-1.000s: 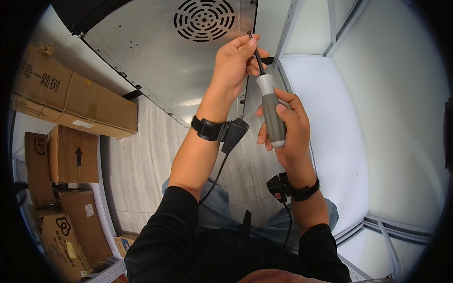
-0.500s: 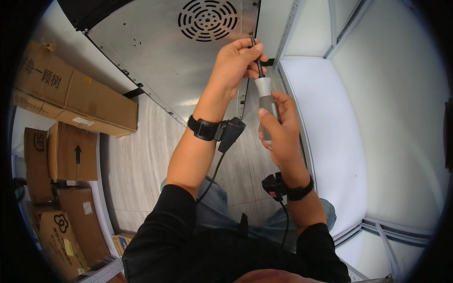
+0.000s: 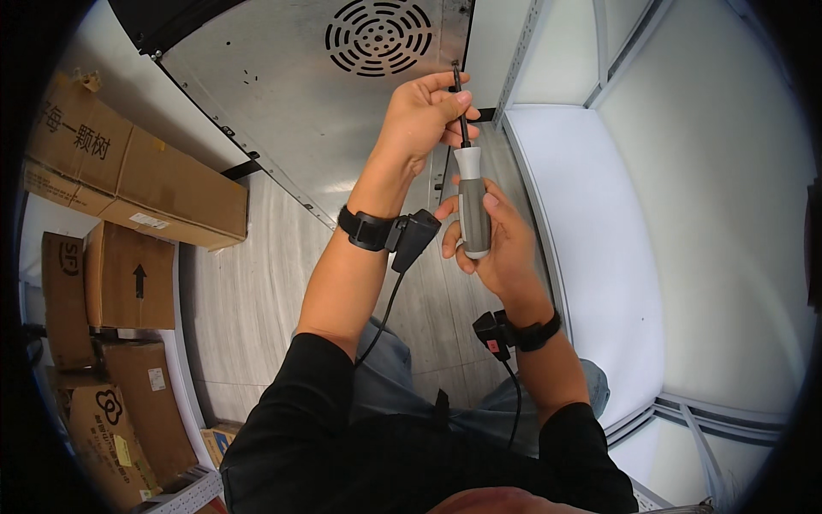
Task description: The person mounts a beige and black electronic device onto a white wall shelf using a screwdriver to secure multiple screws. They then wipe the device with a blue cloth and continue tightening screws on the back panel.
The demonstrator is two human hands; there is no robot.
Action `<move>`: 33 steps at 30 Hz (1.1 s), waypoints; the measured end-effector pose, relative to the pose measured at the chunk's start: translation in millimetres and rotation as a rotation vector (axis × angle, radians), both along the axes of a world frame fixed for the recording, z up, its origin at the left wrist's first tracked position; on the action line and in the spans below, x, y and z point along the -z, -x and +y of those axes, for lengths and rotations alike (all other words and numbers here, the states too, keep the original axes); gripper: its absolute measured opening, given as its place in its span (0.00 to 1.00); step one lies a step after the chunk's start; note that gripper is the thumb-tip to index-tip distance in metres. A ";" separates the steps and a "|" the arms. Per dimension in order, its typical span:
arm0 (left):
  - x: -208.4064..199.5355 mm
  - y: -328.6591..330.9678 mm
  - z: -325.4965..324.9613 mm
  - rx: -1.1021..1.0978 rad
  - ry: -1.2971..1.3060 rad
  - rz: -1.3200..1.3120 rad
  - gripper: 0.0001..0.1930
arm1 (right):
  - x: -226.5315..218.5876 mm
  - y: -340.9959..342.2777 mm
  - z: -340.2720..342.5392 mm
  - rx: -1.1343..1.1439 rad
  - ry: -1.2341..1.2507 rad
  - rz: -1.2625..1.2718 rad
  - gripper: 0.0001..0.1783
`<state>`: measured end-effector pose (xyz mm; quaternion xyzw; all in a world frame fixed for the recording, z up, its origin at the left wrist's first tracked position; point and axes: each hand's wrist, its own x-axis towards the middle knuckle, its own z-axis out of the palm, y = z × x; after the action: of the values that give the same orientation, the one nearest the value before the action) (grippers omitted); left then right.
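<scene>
A screwdriver (image 3: 474,210) with a grey and white handle and a dark shaft points away from me, its tip at a small screw (image 3: 455,64) by the right edge of a bare metal panel (image 3: 274,111). My left hand (image 3: 415,120) pinches the shaft close to the tip, thumb and forefinger closed round it. Lower down, my right hand (image 3: 507,248) grips the handle, its thumb along the right side and fingers curled behind and at the left. The left fingers partly hide the shaft.
The panel has a round slotted vent (image 3: 378,38) and a black foot (image 3: 248,163). Cardboard boxes (image 3: 175,188) stack on the left. A white shelf (image 3: 591,257) runs close by my right arm. Both wrists carry black strapped devices with cables (image 3: 414,242).
My right hand's fingers have shifted round the handle, and the handle has swung a little left. The screwdriver now stands straighter. My left hand stays nearly in place.
</scene>
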<state>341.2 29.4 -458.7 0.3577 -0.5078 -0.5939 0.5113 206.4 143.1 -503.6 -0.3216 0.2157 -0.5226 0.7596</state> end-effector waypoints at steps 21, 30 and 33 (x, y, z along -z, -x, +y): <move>6.5 -0.4 -7.0 -0.053 0.006 -0.066 0.16 | 12.0 -16.3 -3.6 0.159 -0.067 0.164 0.21; 4.0 -6.0 -7.0 0.031 0.013 -0.022 0.17 | 18.7 -11.4 -5.2 0.180 -0.016 0.131 0.20; 3.9 -3.6 -6.8 0.015 0.021 -0.037 0.18 | 18.0 -14.9 -4.0 0.200 -0.003 0.104 0.19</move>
<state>344.8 22.6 -462.7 0.3594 -0.5259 -0.5857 0.5012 221.3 139.2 -521.6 -0.3238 0.2867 -0.5782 0.6918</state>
